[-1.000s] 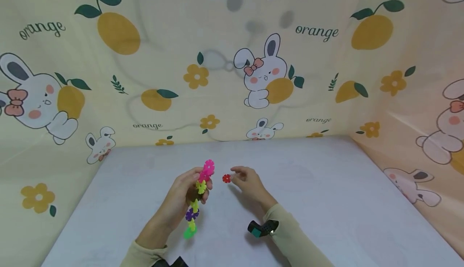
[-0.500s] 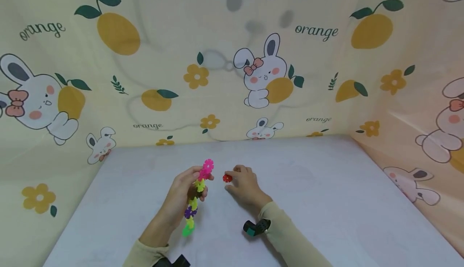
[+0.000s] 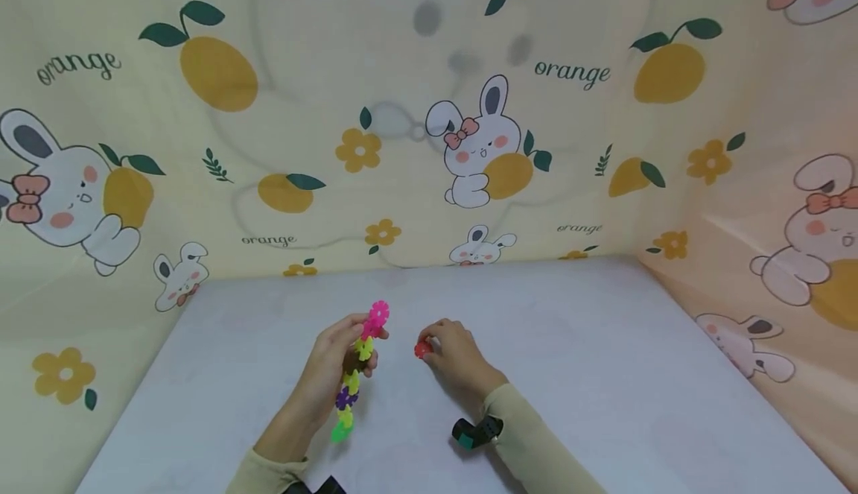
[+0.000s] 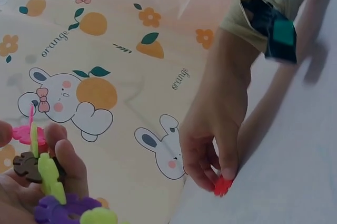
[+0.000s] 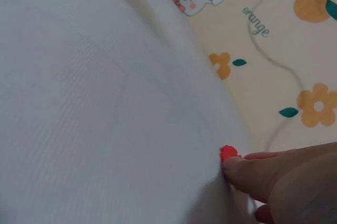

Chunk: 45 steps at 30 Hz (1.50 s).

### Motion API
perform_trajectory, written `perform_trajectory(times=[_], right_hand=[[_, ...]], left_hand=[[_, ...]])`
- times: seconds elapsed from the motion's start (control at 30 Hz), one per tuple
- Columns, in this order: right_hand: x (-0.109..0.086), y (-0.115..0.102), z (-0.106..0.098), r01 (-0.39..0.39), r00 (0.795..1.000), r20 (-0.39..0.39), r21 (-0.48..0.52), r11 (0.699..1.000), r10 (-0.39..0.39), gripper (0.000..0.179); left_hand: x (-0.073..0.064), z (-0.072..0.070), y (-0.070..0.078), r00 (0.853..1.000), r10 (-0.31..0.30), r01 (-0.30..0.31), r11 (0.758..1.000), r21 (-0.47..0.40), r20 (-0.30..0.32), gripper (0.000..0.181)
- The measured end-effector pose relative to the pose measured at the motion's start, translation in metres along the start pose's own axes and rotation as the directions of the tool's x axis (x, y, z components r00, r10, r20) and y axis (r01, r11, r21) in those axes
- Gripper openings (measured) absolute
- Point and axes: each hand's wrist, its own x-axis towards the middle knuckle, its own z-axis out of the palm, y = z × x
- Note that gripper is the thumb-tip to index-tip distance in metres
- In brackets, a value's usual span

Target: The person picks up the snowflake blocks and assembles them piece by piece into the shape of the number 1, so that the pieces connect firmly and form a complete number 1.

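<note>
My left hand [image 3: 326,369] holds a chain of interlocking plastic flower discs [image 3: 364,349] upright at the left of centre. Pink discs top the chain, with yellow, brown and purple [image 4: 62,211] ones below and a green one [image 3: 341,431] at the bottom. To the right of it, my right hand [image 3: 464,358] pinches a single red flower disc [image 3: 421,349] between thumb and fingers. In the right wrist view the red disc [image 5: 229,153] pokes out past the fingertips, partly covered by them. A gap separates the red disc from the chain.
A white-covered table [image 3: 576,345] lies under both hands. Behind and beside it hangs a cream cloth [image 3: 402,39] printed with rabbits and oranges. A black strapped device [image 3: 477,432] sits on the right wrist, and another [image 3: 322,486] shows at the left.
The right hand's fingers have shifted around the red disc and cover more of it now. The left hand still holds the chain, nearly in place. The head view has tilted slightly.
</note>
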Motion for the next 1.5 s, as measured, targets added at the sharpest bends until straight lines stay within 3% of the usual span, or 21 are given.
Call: perform_trajectory(times=[0.13, 0.3, 0.4, 0.57, 0.77, 0.9, 1.13, 1.23, 1.37, 1.5], right_hand=[[-0.006, 0.002, -0.002, 0.000, 0.999, 0.043, 0.043, 0.999, -0.002, 0.018], [-0.012, 0.005, -0.003, -0.026, 0.990, 0.138, 0.169, 0.985, 0.002, 0.009], [-0.015, 0.006, -0.005, -0.005, 0.987, 0.156, 0.218, 0.976, -0.030, 0.014], [-0.017, 0.006, -0.011, 0.035, 0.992, 0.109, 0.255, 0.966, -0.064, 0.014], [-0.023, -0.009, -0.030, 0.075, 0.996, 0.024, 0.368, 0.927, -0.091, 0.015], [-0.027, -0.018, -0.042, 0.094, 0.995, -0.016, 0.456, 0.885, -0.097, 0.014], [-0.031, -0.031, -0.060, 0.181, 0.983, -0.085, 0.638, 0.749, -0.165, 0.019], [-0.034, -0.037, -0.068, 0.187, 0.981, -0.098, 0.685, 0.704, -0.165, 0.023], [-0.038, -0.043, -0.077, 0.180, 0.983, -0.103, 0.732, 0.657, -0.153, 0.030], [-0.039, -0.046, -0.082, 0.190, 0.980, -0.109, 0.759, 0.623, -0.165, 0.032]], left_hand=[[0.001, -0.002, -0.005, 1.000, -0.008, 0.008, 1.000, -0.001, -0.008, 0.038], [0.001, -0.001, -0.011, 0.998, -0.057, 0.057, 0.998, -0.017, -0.036, 0.036], [0.001, 0.000, -0.015, 0.996, -0.079, 0.079, 0.997, -0.026, -0.033, 0.036], [0.000, 0.003, -0.019, 0.997, -0.069, 0.069, 0.998, 0.001, -0.038, 0.037], [0.000, 0.003, -0.020, 0.996, -0.069, 0.071, 0.997, 0.032, -0.057, 0.039], [-0.002, 0.004, -0.020, 0.996, -0.079, 0.080, 0.996, 0.038, -0.027, 0.042], [-0.001, 0.009, -0.019, 0.998, -0.062, 0.062, 0.997, 0.044, 0.011, 0.038], [0.000, 0.011, -0.017, 0.998, -0.053, 0.052, 0.997, 0.049, 0.021, 0.038], [0.003, 0.015, -0.015, 0.999, -0.054, 0.053, 0.996, 0.068, 0.007, 0.037], [0.003, 0.020, -0.016, 1.000, -0.009, 0.009, 0.991, 0.136, -0.002, 0.036]])
